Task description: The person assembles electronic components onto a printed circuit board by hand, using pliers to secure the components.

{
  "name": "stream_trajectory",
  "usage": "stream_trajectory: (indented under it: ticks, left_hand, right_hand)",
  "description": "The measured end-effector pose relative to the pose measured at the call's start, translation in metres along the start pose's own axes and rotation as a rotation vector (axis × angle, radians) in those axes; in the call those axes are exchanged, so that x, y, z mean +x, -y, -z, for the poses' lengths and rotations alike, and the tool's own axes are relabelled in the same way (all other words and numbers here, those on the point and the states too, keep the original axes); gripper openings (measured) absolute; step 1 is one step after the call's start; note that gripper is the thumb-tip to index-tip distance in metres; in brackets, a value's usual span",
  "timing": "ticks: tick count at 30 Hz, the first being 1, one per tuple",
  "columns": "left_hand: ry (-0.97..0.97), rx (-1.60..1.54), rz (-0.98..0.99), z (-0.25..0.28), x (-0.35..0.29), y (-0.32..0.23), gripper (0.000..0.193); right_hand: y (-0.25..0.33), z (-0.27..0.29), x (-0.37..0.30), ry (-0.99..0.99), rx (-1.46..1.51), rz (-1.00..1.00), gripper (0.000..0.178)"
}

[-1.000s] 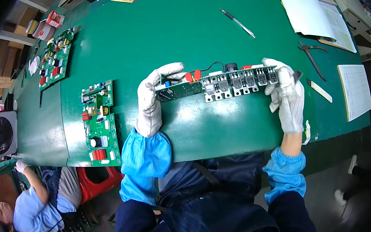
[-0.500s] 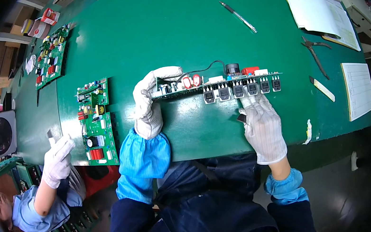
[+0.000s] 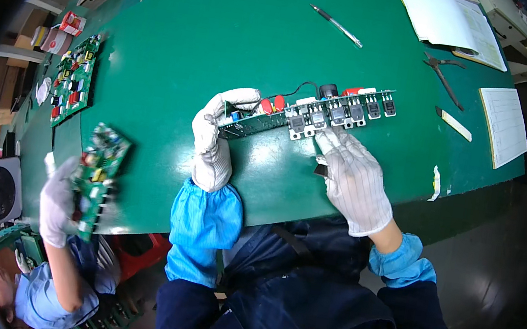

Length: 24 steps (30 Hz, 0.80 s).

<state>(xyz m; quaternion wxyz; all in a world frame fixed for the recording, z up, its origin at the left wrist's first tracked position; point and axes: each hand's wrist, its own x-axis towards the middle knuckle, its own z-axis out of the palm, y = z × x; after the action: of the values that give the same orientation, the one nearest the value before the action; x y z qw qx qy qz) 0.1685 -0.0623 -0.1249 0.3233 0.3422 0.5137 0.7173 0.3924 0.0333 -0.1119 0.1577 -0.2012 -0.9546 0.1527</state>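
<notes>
A long, stiff-looking green circuit board (image 3: 259, 125) stands tilted above the near middle of the green tabletop (image 3: 262, 35); whether its lower edge rests there is unclear. The white-gloved left hand (image 3: 209, 139) pinches the board's left end. The white-gloved right hand (image 3: 359, 182) has its fingertips close together at the near-side row of flat black components with metal legs (image 3: 337, 116); I cannot tell whether they grip one.

The board should be light and rigid, its thin legs easily bent and its edge slick under cloth gloves; the bare end edges look the safest hold.

The left fingers and the components hide each other's contact. A small dark piece (image 3: 321, 170) by the right thumb is hard to identify. At left, a co-worker's gloved hand (image 3: 58, 202) and another green board (image 3: 98, 174) are blurred.
</notes>
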Motion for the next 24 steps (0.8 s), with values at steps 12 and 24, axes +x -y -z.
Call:
stream_trajectory:
  ticks: [12,24]
  left_hand:
    - [-0.009,0.001,0.016,-0.003,0.0,-0.001,0.089]
    - [-0.027,-0.054,0.032,-0.004,0.004,-0.002,0.088]
  right_hand:
    - [0.035,-0.018,0.011,-0.019,-0.006,0.045,0.034]
    - [0.032,-0.005,-0.01,0.009,0.166,0.066,0.045]
